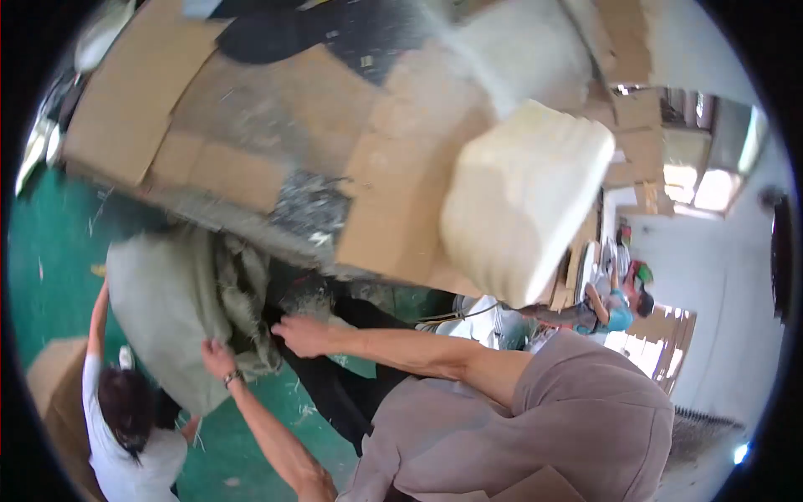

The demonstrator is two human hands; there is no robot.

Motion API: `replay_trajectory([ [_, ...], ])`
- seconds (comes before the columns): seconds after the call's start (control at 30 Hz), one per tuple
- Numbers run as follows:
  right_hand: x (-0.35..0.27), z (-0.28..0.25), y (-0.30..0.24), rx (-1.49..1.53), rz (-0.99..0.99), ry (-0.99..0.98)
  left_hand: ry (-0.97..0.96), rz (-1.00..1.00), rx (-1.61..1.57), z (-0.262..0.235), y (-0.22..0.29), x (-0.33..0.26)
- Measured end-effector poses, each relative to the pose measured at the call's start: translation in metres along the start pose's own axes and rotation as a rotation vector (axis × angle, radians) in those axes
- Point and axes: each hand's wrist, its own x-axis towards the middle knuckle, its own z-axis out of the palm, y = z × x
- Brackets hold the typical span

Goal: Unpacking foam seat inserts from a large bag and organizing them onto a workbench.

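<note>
A large grey-green woven sack [163, 289] hangs beside the table's front edge, its frayed, crumpled mouth facing me. My left hand [221, 360], with a band on its wrist, has its fingers closed on the sack's near side. Across from it, my right hand [305, 336] pinches the frayed rim of the mouth; its fingertips show only partly. A co-worker [130, 418] in a white top stands on the far left side of the sack, arms reaching around it. The sack's inside is dark and mostly hidden.
A worktable covered with cardboard sheets [401, 184] spans the top. On it lies a cream, ribbed foam-like block [527, 201], overhanging the near edge, with black sheet material [335, 33] farther back. Another person [615, 309] works at the right. A brown carton [54, 393] stands at the left.
</note>
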Motion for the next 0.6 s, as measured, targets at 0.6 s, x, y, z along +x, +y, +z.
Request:
replay_trajectory([
  [0.6,-0.397,-0.346,0.067,-0.659,0.255,1.321,-0.135,0.159,-0.107,0.092,0.129,-0.242],
])
